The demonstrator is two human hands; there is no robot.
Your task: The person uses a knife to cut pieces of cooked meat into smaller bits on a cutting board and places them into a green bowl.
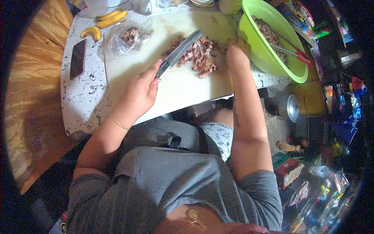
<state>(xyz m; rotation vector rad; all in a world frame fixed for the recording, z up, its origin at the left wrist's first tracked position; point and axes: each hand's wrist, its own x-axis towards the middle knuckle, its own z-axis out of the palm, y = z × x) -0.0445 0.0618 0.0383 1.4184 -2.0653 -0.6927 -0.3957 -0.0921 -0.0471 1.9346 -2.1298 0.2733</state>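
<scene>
A knife (185, 48) with a dark handle is held in my left hand (143, 89), its broad blade slanting up and right above the white cutting board (175, 96). Chopped meat pieces (201, 58) lie in a loose pile under and beside the blade. My right hand (238, 48) is at the board's right side, by the wall of a green plastic basin (295, 71); its fingers are blurred and shadowed, so whether they hold anything is unclear. Inside the basin are more meat pieces (267, 33) and tongs (285, 52) with red grips.
A clear plastic bag (117, 48) with dark contents rests on the board's upper left. Bananas (112, 20) and a phone (78, 60) lie on the speckled table (90, 102) at left. A cup (145, 7) stands at the back. Packaged goods crowd the right side.
</scene>
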